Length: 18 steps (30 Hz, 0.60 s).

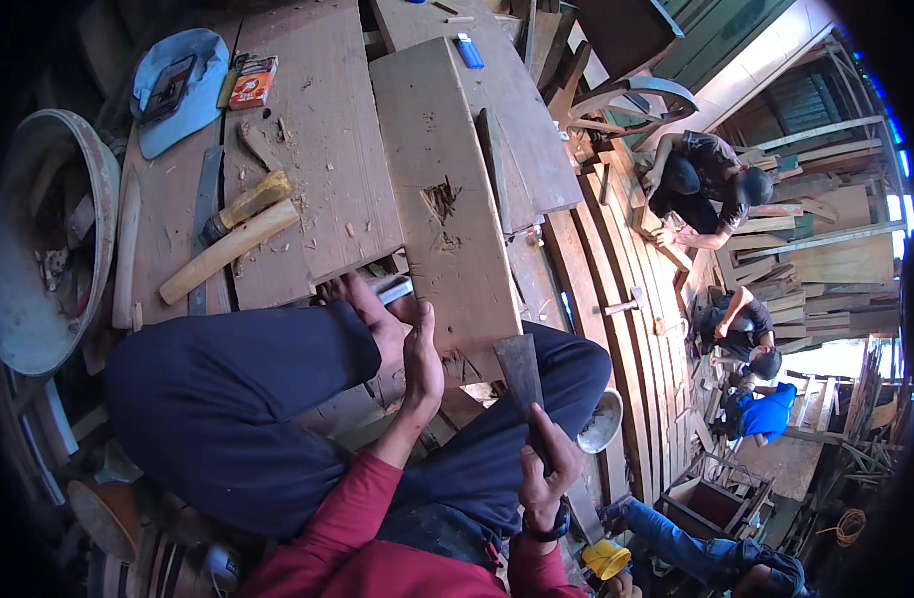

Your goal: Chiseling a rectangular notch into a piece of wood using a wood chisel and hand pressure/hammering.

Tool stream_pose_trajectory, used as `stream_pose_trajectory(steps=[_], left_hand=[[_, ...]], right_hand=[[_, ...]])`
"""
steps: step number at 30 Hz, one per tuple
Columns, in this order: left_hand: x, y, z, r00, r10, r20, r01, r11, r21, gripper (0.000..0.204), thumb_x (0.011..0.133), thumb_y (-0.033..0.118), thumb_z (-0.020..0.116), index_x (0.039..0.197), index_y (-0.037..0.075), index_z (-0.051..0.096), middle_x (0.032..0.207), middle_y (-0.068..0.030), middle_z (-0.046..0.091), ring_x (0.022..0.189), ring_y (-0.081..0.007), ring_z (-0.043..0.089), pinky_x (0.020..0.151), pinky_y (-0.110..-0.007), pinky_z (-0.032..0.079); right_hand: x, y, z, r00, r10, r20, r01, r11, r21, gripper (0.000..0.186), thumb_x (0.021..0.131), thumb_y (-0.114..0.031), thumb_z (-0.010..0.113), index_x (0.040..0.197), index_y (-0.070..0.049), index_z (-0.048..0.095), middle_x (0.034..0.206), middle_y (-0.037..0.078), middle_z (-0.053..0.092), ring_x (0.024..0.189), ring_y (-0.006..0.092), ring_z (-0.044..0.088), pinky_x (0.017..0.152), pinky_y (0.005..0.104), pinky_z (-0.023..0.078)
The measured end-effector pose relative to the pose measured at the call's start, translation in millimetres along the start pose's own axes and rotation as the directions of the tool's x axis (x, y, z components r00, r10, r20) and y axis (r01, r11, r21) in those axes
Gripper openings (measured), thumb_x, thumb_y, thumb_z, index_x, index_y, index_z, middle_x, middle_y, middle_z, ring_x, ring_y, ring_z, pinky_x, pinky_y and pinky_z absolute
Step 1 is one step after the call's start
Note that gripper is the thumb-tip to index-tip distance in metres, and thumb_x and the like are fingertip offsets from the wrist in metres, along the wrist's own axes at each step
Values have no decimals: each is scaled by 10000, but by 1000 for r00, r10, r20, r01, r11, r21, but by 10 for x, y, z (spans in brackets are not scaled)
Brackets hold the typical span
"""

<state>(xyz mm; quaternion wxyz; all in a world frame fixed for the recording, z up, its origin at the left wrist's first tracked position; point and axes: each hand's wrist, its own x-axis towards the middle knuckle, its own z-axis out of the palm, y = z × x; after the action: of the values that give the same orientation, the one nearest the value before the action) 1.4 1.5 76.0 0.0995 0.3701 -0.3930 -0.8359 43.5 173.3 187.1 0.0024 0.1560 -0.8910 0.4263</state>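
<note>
My left hand [422, 369] lies along the near left side of a long wooden beam [427, 140], its fingers stretched upward. A rough gouged patch marks the beam's top. My right hand [547, 458] grips a wide flat metal blade [519, 369], whose upper end overlaps the beam's near end. My bare foot [372, 319] is tucked beside the beam, between my bent legs. Left of the beam, a yellow-handled tool [253, 199], a wooden handle [228, 249] and wood shavings lie on the boards [327, 120].
A white basin [48, 329] with scraps stands left; a cap [168, 130], red box [253, 82] and blue lighter [469, 50] lie behind. Co-workers [716, 189] [756, 409] crouch right, among long planks [631, 349] and a hammer [621, 304]. Another person's jeans-clad leg [676, 538] is lower right.
</note>
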Motion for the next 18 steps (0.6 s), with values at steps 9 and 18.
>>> stream_pose_trajectory(steps=[9,18], left_hand=[[164,-315,-140,996,74,41,-73,997,-17,664,1086,454,345,1454,-97,393,1493,-172,454,1364,-211,428,1154,-334,301],[57,-41,1,998,58,-38,-52,990,129,682,1079,499,329,1435,-76,416,1438,-174,500,1309,-238,475,1112,-344,342]], right_hand=[[-151,138,-141,998,-19,-63,18,1000,-6,456,641,-135,615,1054,1,749,566,61,441,472,181,454,496,304,332],[-134,195,-114,996,8,-90,-7,1000,11,421,586,-131,616,963,-22,769,534,52,398,445,188,420,476,320,308]])
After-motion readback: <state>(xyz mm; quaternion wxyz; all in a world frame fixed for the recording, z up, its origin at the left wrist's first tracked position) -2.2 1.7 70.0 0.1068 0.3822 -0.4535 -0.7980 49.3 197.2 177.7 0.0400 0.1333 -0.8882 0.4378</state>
